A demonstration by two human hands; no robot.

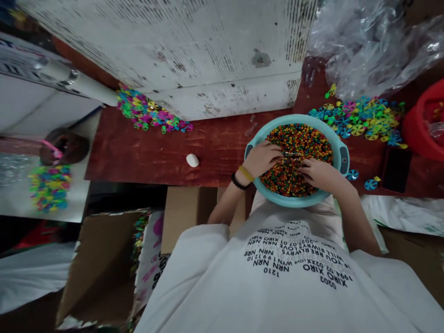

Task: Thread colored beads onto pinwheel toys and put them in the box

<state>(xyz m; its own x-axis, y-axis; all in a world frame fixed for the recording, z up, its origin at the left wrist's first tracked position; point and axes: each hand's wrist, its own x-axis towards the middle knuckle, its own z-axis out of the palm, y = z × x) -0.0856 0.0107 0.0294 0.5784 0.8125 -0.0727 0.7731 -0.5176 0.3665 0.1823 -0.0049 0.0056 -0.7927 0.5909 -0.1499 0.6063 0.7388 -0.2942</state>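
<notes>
A light blue basin [293, 202] with grey handles is filled with small round candy-like beads [298, 134] in red, orange, yellow and green. My left hand [262, 159], with a yellow band and a dark bracelet at the wrist, reaches over the basin's left side. Its fingers are closed at one end of a narrow, clear, shiny plastic piece [292, 154], whose exact kind is too small to tell. From the right, my right hand [321, 174] dips curled fingers into the beads just below that piece. Whatever those fingertips pinch is hidden.
Colourful plastic wheel-shaped pieces lie in a right pile [364, 118] and a left pile [149, 111]. A large white box [225, 60] stands behind. On the red-brown table [138, 157] are a white rounded object [192, 160], a dark phone [397, 169] and a red tub [421, 122].
</notes>
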